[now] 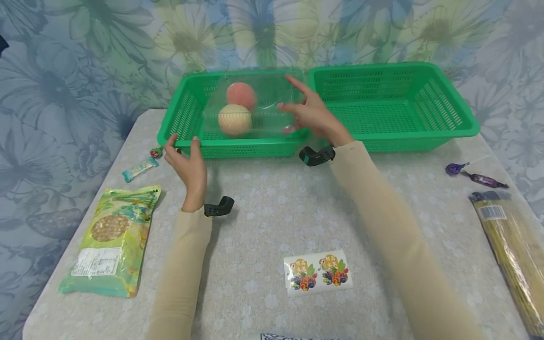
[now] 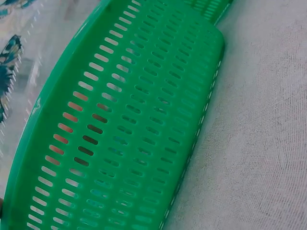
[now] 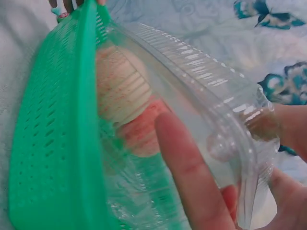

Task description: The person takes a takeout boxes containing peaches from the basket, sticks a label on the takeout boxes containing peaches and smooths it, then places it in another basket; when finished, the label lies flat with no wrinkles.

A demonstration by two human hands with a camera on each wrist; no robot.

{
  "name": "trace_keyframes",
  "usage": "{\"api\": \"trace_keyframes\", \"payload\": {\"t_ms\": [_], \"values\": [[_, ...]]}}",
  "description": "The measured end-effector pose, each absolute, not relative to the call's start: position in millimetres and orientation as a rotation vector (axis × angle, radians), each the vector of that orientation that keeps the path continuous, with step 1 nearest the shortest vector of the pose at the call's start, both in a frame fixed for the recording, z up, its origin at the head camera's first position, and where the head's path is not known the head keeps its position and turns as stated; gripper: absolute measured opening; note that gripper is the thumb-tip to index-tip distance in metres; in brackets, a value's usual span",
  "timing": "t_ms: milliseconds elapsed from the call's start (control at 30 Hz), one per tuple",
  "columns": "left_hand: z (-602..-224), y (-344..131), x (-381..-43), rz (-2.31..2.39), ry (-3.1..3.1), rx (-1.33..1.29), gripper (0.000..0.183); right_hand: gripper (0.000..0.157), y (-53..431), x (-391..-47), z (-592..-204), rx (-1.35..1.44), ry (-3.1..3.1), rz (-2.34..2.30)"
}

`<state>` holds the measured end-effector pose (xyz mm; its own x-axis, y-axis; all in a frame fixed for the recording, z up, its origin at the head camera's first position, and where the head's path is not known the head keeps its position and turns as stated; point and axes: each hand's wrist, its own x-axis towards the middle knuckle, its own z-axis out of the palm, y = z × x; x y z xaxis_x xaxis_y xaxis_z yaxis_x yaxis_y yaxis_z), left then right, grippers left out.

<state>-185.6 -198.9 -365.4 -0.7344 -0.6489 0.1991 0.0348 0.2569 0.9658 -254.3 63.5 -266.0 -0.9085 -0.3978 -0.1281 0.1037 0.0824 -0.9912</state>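
A clear plastic box (image 1: 267, 120) sits in the left green basket (image 1: 250, 150). Through its plastic show a pinkish peach (image 1: 241, 96) and a paler one (image 1: 235, 120). My right hand (image 1: 312, 113) grips the box's right end, the index finger stretched along the far side. In the right wrist view, one finger (image 3: 187, 167) crosses in front of the clear plastic, with more of the hand behind it. My left hand (image 1: 189, 167) is at the basket's front left corner, thumb and fingers apart and relaxed, fingertips right at the rim. The left wrist view shows mostly the basket's slotted wall (image 2: 129, 120).
A second green basket (image 1: 391, 142) adjoins on the right. Wrapped sweets (image 1: 140, 170) and a green-yellow packet (image 1: 112, 241) lie left. A fruit sticker sheet (image 1: 318, 273) is at front centre. On the right are a lollipop (image 1: 454, 169), a purple-wrapped sweet (image 1: 486, 180) and bagged noodles (image 1: 510, 250).
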Motion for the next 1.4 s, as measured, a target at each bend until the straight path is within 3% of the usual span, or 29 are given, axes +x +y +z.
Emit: {"api": "trace_keyframes", "payload": {"t_ms": [567, 1133, 1400], "values": [[-362, -204, -183, -1.497, -2.006, 0.580, 0.048, 0.067, 155, -173, -252, -0.425, 2.053, -2.027], [-356, -206, -174, -1.548, -2.081, 0.526, 0.055, 0.069, 210, -95, -308, -0.722, 1.751, -2.100], [-356, -206, -174, -1.549, -2.102, 0.517, 0.057, 0.068, 213, -84, -338, -0.593, 1.895, -1.918]]}}
